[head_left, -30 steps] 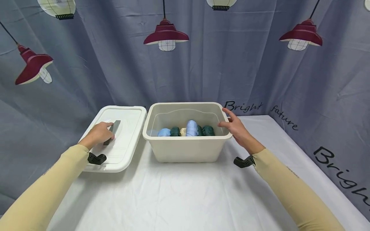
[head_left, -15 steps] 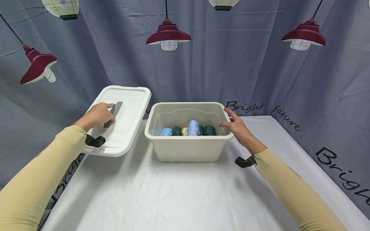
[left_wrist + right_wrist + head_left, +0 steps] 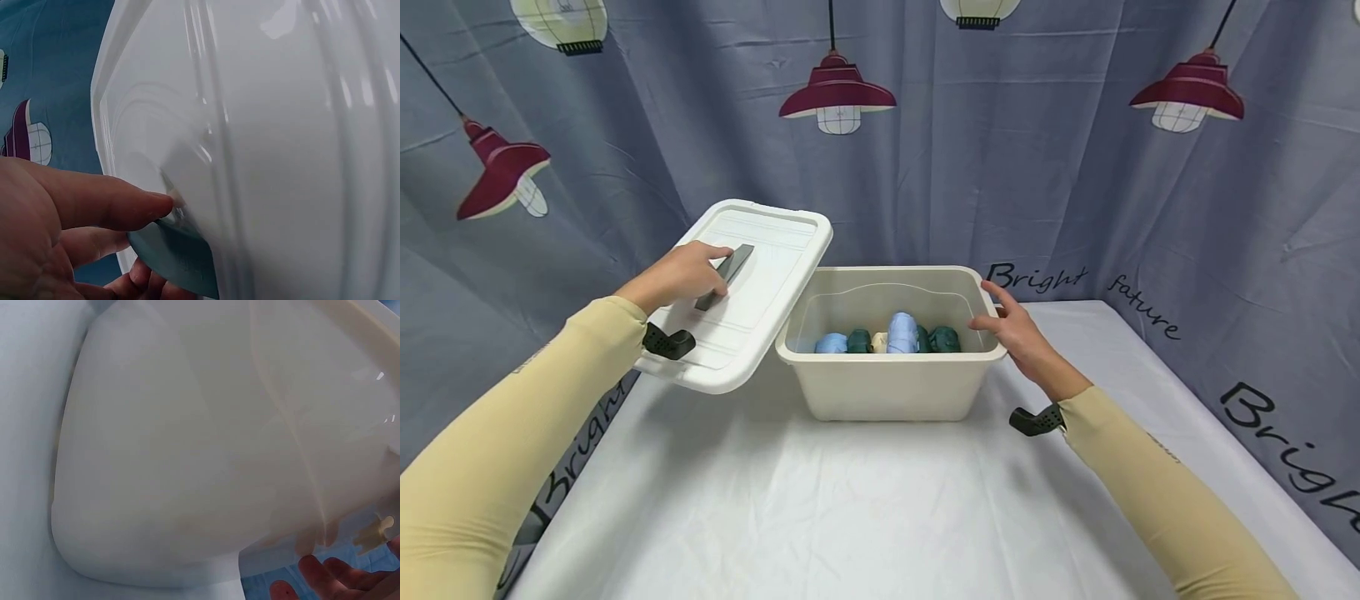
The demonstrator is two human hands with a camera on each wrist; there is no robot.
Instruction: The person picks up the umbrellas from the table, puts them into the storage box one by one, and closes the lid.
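My left hand point(image 3: 681, 275) pinches the grey handle point(image 3: 737, 262) of a white lid point(image 3: 767, 292). The lid is tilted in the air, its right edge overlapping the box's left rim in the head view; whether they touch I cannot tell. Close up in the left wrist view, thumb and fingers hold the handle point(image 3: 181, 259). A cream storage box point(image 3: 887, 387) stands uncovered on the table. My right hand point(image 3: 1018, 337) holds its right rim, thumb over the inside; the right wrist view shows fingertips point(image 3: 312, 569) by the outer wall. Inside lie light blue point(image 3: 902, 333), dark green point(image 3: 859, 341) and cream bundles point(image 3: 879, 342), perhaps yarn.
A white cloth point(image 3: 880, 508) covers the table. Behind it and along both sides hangs a grey-blue curtain point(image 3: 1037, 167) printed with lamps and lettering. Black wrist mounts point(image 3: 670, 342) sit at both sleeves.
The lid has risen off the table in my left hand, then moved right toward the box and tilted more. My right hand and the box have stayed in place.
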